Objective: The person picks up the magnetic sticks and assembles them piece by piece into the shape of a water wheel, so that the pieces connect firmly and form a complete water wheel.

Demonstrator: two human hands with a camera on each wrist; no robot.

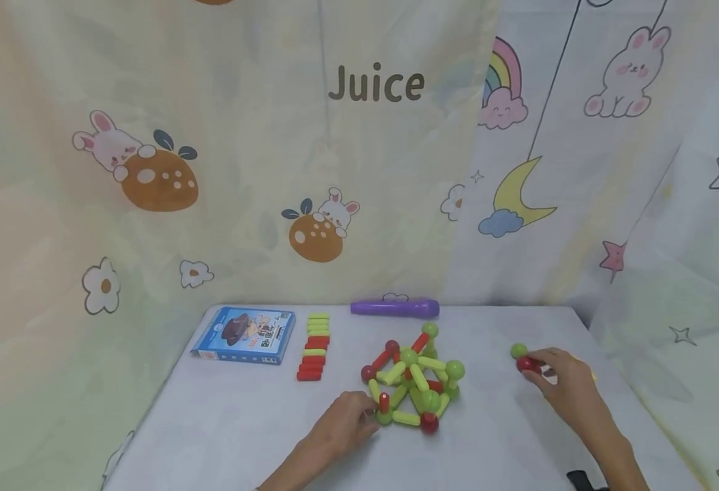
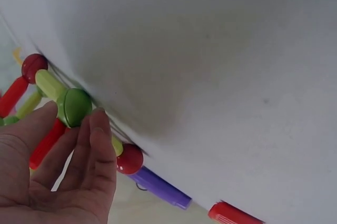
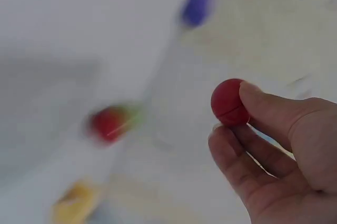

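Near the middle of the table stands a frame of red and green rods and balls (image 1: pixel 408 356). My left hand (image 1: pixel 348 421) is at its near left corner, thumb and fingers pinching a green ball (image 2: pixel 76 107). A red rod (image 1: pixel 384 402) rises from that ball. To the right, my right hand (image 1: pixel 571 392) pinches a red ball (image 3: pixel 230 102) between thumb and fingers. Another red ball (image 3: pixel 109 124), blurred, lies on the table beside a green ball (image 1: pixel 518 350).
Left of the frame lies a column of red and green rods (image 1: pixel 314 352), with a blue box (image 1: pixel 245 335) beyond it. A purple tube (image 1: pixel 395 309) lies along the back edge. Something yellow (image 3: pixel 76 203) is partly hidden behind my right hand in the head view.
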